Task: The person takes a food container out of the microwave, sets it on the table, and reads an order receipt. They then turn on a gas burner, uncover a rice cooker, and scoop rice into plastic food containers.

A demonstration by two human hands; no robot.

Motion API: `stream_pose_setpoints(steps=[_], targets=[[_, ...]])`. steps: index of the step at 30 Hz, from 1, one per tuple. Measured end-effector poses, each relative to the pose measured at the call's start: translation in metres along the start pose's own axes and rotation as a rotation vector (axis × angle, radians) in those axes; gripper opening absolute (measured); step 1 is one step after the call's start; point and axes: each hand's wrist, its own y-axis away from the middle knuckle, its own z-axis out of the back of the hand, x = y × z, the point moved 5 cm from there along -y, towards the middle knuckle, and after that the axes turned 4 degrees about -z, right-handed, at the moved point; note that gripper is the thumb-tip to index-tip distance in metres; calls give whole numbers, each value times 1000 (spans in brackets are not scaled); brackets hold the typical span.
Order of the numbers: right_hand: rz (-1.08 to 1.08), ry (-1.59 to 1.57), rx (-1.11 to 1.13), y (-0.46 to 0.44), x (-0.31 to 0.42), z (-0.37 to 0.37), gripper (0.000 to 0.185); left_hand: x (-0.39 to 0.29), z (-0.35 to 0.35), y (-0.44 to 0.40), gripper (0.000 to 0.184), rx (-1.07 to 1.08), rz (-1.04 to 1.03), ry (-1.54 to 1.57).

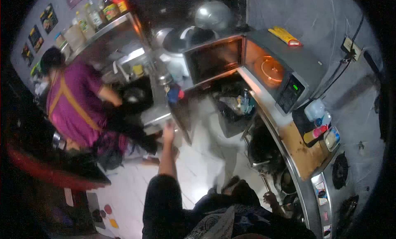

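My left arm reaches forward over the white floor. Its hand (168,133) is smeared by motion close to the front edge of the metal sink counter (156,120), and I cannot make out its fingers or whether it touches the edge. Low on the right, my right hand (270,199) is curled at the end of a pan handle (266,182), beside the dark pans (287,181) under the counter. A microwave (295,88) stands with its door (216,59) swung wide, its inside lit orange around a round turntable (270,70).
A person in a purple shirt (80,90) bends at the sink on the left. Bottles (95,16) line a shelf above. A wooden board (303,150) and a sauce bottle (315,134) lie on the right counter. A black bin (231,115) stands on the floor ahead.
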Motion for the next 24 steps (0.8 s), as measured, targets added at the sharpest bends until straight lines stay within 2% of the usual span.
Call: stream_pose_setpoints(steps=[1,2,3,4,5,6,9,10,11,12,13,14,15,16,18,20,21,22,23,24], targets=[[6,-797,442,-21,-24,-6,16,-57,-16,-50,35,19,-46,222],[-13,-284,83,-21,-19,-3,16,-115,-31,-100,40,47,-85,458],[-90,-654,348,-38,-34,-9,19,-175,-46,-148,47,86,-114,683],[603,-12,239,-43,-11,-4,20,-211,-59,-186,56,-133,-398,591],[515,34,220,-55,-8,-2,20,-277,-54,-175,56,-170,-322,120],[375,-18,228,-68,-5,0,20,-304,-64,-197,59,-177,-294,134],[271,-195,233,-102,8,14,20,-297,-92,-291,55,-14,-425,427],[292,-236,232,-113,11,17,20,-287,-106,-303,55,46,-292,676],[314,-271,221,-127,9,19,20,-310,-89,-280,62,71,-345,692],[333,-300,191,-137,13,22,20,-316,-84,-267,51,-35,-365,810],[303,-275,120,-139,34,29,18,-304,-83,-264,46,-62,-312,774],[271,-252,51,-139,57,36,16,-295,-76,-258,46,-80,-509,368],[168,-309,15,-141,69,42,14,-287,-81,-225,45,-132,-332,776],[66,-370,-14,-144,71,43,12,-293,-78,-186,47,-240,-355,462],[81,-518,-63,-136,74,40,11,-218,-98,-166,54,96,-210,444],[-29,-751,-13,-126,76,29,13,-197,-162,-114,53,290,200,636],[-37,-519,-69,-138,55,24,12,-217,-192,-68,52,355,405,664],[114,-466,-22,-158,19,18,14,-238,-230,-44,52,399,407,631],[42,-740,-176,-148,11,10,15,-263,-262,-20,45,542,123,531],[-146,-243,-228,-148,5,9,19,-280,-288,2,39,693,-162,434]])
